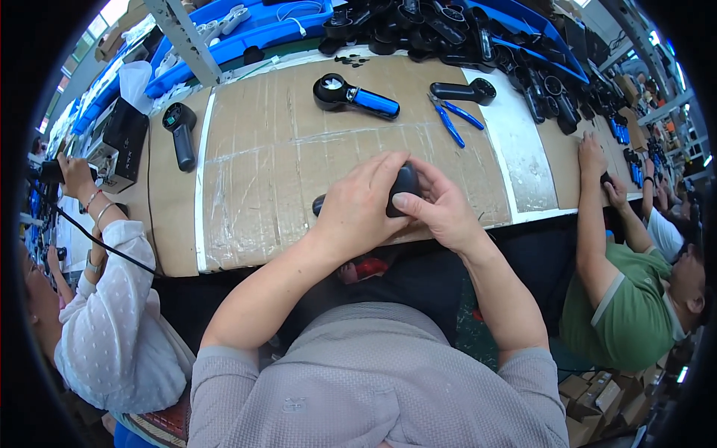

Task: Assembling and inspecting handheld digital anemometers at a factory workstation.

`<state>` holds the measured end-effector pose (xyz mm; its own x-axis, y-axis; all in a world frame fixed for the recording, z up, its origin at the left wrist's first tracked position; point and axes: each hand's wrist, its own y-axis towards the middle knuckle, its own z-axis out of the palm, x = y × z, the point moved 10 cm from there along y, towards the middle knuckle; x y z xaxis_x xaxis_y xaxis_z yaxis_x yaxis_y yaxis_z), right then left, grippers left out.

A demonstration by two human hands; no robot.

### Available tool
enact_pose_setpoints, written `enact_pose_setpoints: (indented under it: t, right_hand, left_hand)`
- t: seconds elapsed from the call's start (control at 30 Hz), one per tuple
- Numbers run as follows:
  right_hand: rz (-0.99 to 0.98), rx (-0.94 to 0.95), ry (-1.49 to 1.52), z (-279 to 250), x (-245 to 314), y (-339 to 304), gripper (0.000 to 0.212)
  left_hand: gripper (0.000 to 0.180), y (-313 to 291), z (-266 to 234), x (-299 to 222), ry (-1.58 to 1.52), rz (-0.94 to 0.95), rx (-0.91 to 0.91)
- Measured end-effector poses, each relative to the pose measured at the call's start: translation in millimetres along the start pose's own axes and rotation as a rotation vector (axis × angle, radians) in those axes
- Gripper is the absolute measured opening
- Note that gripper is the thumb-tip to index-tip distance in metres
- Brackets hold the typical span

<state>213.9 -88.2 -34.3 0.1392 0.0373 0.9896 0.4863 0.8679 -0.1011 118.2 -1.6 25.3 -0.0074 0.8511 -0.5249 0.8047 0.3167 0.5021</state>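
Note:
Near the front edge of the cardboard-covered table [254, 179], both my hands are closed round a black handheld fan [404, 187]. My left hand [358, 200] covers much of it, and the handle's end pokes out at that hand's left. My right hand [446, 209] grips the rounded head from the right, thumb laid across it. Beyond my hands lies an opened black fan [334, 91] with a blue battery [373, 103] in its handle. To its right rest blue-handled pliers [450, 123], jaws pointing away from me, beside another black fan [463, 92].
A dark grey fan [181, 138] lies at the left, near a black box [119, 145]. Black fan parts [418, 30] pile up at the back, with small black pieces [351, 60] before them. Blue trays [246, 41] stand behind. Co-workers sit left and right, a green-shirted person [635, 306] on the right.

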Motion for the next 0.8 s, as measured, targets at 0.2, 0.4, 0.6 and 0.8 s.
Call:
enact_pose_setpoints:
  t: [0.2, 0.4, 0.6, 0.8]
  right_hand:
    - [-0.061, -0.043, -0.219, -15.5, -3.8, -0.5, 0.072]
    - [-0.020, -0.133, -0.486, -7.7, -0.4, 1.1, 0.074]
    - [0.029, -0.208, -0.421, -7.7, -3.7, 3.7, 0.076]
    - [-0.045, -0.223, -0.436, -6.1, 5.8, 10.0, 0.072]
  left_hand:
    - [0.067, -1.3, 12.2, 13.7, 0.103, -0.048, 0.086]
    - [0.068, -1.2, 16.3, 16.6, 0.162, -0.050, 0.100]
    - [0.069, 0.2, 21.6, 20.3, 0.149, -0.107, 0.154]
    - [0.069, -1.5, 19.3, 20.7, 0.160, -0.091, 0.082]
